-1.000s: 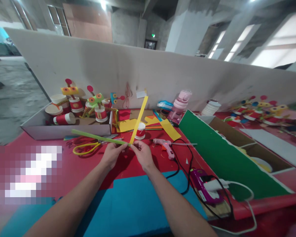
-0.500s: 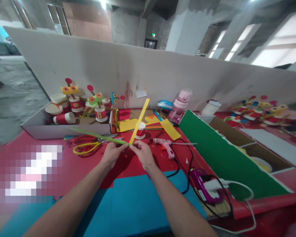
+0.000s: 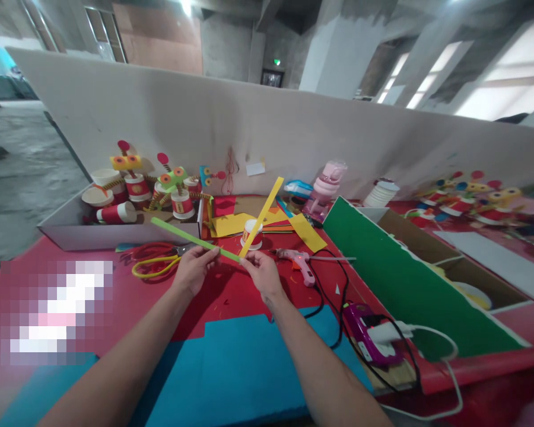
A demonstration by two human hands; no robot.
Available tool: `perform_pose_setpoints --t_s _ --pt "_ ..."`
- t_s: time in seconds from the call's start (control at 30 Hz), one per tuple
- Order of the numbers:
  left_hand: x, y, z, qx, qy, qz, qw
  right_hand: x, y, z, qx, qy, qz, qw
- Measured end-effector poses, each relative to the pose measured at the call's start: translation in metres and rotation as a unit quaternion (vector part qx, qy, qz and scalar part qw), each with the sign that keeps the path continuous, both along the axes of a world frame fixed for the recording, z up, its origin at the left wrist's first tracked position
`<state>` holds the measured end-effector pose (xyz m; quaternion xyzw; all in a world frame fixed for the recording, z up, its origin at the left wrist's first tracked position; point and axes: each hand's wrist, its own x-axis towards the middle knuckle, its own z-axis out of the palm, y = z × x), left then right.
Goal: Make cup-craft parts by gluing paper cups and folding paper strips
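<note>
A green paper strip [image 3: 178,229] and a yellow paper strip [image 3: 267,207] meet at their near ends in a V shape. My right hand [image 3: 261,274] pinches the corner where the two strips overlap. Further along the green strip, my left hand [image 3: 196,268] grips it between thumb and fingers. Behind the yellow strip stands a small red and white paper cup [image 3: 251,236], partly covered by it. A pink hot glue gun [image 3: 299,265] lies just right of my right hand. Yellow-handled scissors [image 3: 153,268] rest to the left of my left hand.
A white box [image 3: 129,236] at the left holds paper-cup figures. Yellow paper sheets [image 3: 231,225] lie at the back. A green-sided box [image 3: 396,284] stands right, near a purple power block [image 3: 371,338] with cables. Blue board [image 3: 253,367] lies in front; a white partition [image 3: 267,130] rises behind.
My left hand has slid left along the green strip, away from the joined corner. The yellow strip has shifted right, and the green strip now shows its flat face.
</note>
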<state>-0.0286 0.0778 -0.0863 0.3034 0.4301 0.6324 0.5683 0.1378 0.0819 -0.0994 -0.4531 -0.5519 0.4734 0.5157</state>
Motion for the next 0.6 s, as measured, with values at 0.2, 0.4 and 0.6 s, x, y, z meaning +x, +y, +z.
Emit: perform_pose_setpoints --t_s 0.2,0.4,0.6 --pt "-0.025 0.011 0.008 0.031 -0.008 0.044 0.999 0.004 0.004 -0.003 0.005 -0.011 -0.022 1.0" --pt "-0.062 0.022 0.018 0.059 -0.018 0.136 0.989 0.005 0.003 -0.002 0.007 -0.012 -0.024 1.0" --pt "-0.09 0.029 0.024 0.094 -0.044 0.251 0.962 0.005 0.005 -0.001 -0.011 0.03 -0.044 0.999"
